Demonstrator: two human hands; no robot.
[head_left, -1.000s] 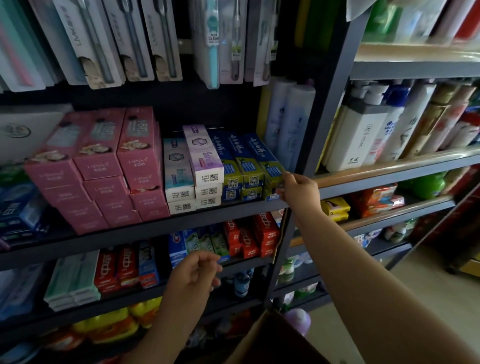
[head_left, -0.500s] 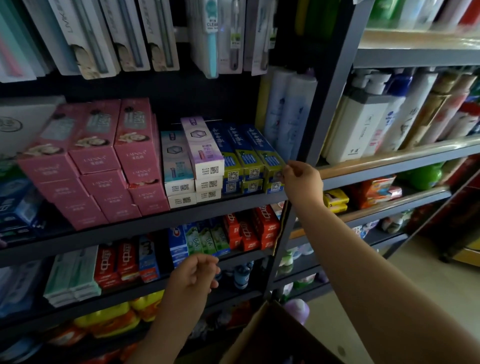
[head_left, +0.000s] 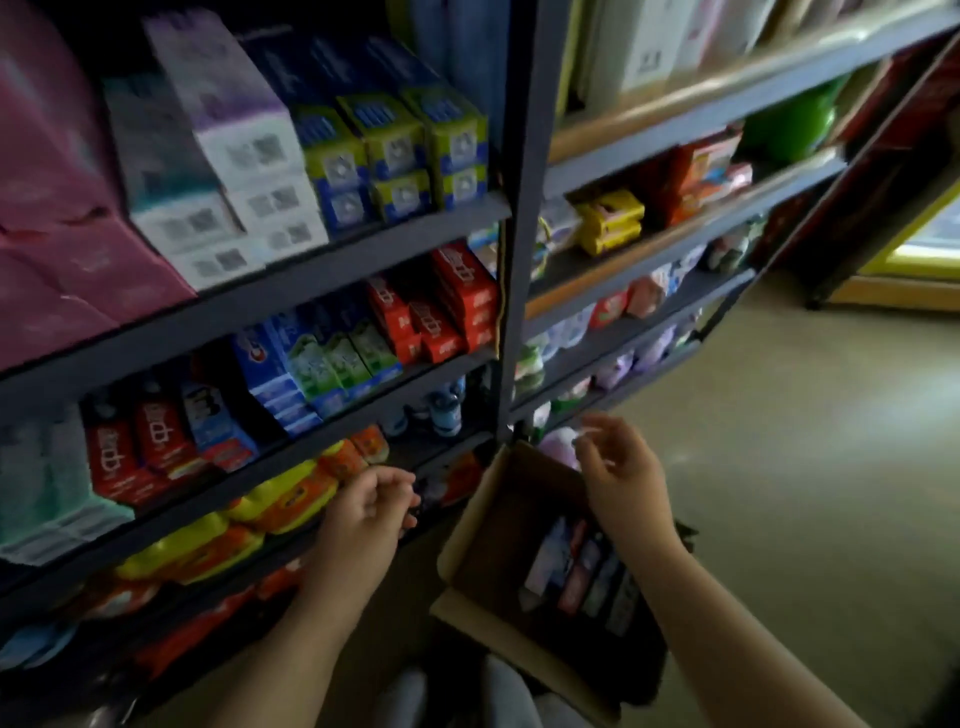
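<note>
Apparently the job is stocking the shelves (head_left: 511, 260) from the carton (head_left: 470, 519) that stands open at their foot, and it looks only partly done. Up and to the left of the carton the rows are full: blue-and-green boxes (head_left: 410, 140) sit packed side by side, with red boxes (head_left: 452, 306) one level closer to the carton. Inside the carton, against its right wall, several packs (head_left: 582, 571) lie side by side, so I judge there is more to put out.

The right hand (head_left: 621, 470) hovers just above the carton's far edge, fingers loosely spread and holding nothing. The left hand (head_left: 369, 512) hangs just left of the carton, in front of a low shelf. Its fingers are loosely curled and I see nothing in them, though the picture is blurred there.

Neither hand touches a pack yet. The likely next step is to reach down into the carton for a pack, then find its row above.
</note>
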